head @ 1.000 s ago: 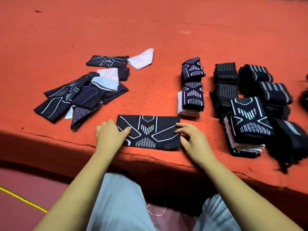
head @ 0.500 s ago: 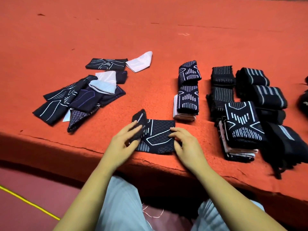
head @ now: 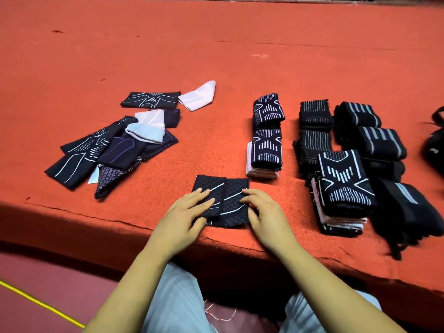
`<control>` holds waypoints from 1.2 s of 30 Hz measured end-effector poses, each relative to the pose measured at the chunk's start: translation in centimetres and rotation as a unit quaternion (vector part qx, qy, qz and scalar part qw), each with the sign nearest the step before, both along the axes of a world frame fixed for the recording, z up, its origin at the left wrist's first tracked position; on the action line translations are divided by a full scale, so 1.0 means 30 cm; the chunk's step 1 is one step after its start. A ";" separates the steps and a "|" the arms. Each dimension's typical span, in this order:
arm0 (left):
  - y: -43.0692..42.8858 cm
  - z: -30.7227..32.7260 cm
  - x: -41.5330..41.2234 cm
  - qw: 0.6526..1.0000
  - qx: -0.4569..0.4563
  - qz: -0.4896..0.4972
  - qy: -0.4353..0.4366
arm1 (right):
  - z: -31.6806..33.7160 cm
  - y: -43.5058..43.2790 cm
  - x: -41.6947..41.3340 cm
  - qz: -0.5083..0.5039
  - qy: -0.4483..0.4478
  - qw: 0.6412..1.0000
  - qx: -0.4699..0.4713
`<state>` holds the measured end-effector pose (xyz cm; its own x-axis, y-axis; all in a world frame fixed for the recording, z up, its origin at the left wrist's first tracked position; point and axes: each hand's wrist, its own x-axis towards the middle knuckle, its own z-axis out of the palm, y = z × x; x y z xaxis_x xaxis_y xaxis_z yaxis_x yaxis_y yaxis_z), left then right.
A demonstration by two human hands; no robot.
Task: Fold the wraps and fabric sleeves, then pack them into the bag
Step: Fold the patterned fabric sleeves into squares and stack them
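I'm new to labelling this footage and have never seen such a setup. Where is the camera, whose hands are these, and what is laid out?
There is no machine: a person wears one camera on the head, looking down at their own bare hands. The left hand presses flat on a dark patterned fabric sleeve, folded at the near edge of the orange-red table. The right hand rests its fingertips on the sleeve's other side. To the left lies a loose pile of unfolded sleeves. To the right are stacks of folded sleeves and rolled striped wraps.
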<state>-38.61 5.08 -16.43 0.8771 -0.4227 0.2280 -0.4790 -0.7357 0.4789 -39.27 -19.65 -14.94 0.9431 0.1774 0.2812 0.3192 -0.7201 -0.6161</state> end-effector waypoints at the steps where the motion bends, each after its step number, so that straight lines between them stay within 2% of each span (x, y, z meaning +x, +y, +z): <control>1: 0.003 -0.003 -0.002 1.000 0.001 0.010 -0.007 | 0.000 0.000 0.001 -0.001 0.000 1.000 -0.001; 7: 0.021 -0.010 -0.009 0.999 -0.017 0.025 -0.025 | 0.009 0.011 0.004 -0.006 -0.012 1.000 0.000; 11: 0.012 0.001 -0.008 0.995 -0.083 0.047 0.005 | 0.053 0.030 0.012 -0.008 -0.061 0.998 -0.032; 16: 0.003 -0.013 -0.009 0.994 -0.087 0.058 -0.026 | 0.061 0.145 0.039 0.105 0.020 0.991 -0.075; 20: 0.006 0.001 -0.014 0.989 -0.097 0.102 -0.048 | 0.047 0.180 0.052 0.089 0.044 0.991 -0.091; 23: -0.007 0.019 -0.008 0.980 -0.097 0.176 -0.011 | 0.047 0.183 0.048 0.087 0.053 0.992 -0.080; 25: -0.024 0.031 0.008 0.968 -0.137 0.207 0.033 | 0.053 0.178 0.050 0.083 0.064 0.992 -0.069; 28: -0.048 0.076 0.027 0.917 -0.310 0.204 0.144 | 0.068 0.178 0.057 0.073 0.069 0.993 -0.066; 30: -0.069 0.108 0.027 0.875 -0.405 0.194 0.180 | 0.085 0.179 0.065 0.049 0.076 0.995 -0.037; 33: -0.123 0.167 0.009 0.792 -0.546 0.158 0.223 | 0.121 0.185 0.079 -0.019 0.143 0.979 0.145; 35: -0.158 0.188 0.008 0.734 -0.619 0.136 0.245 | 0.145 0.179 0.087 -0.054 0.225 0.926 0.298; 36: -0.173 0.190 0.011 0.723 -0.631 0.134 0.248 | 0.151 0.174 0.085 -0.062 0.259 0.892 0.365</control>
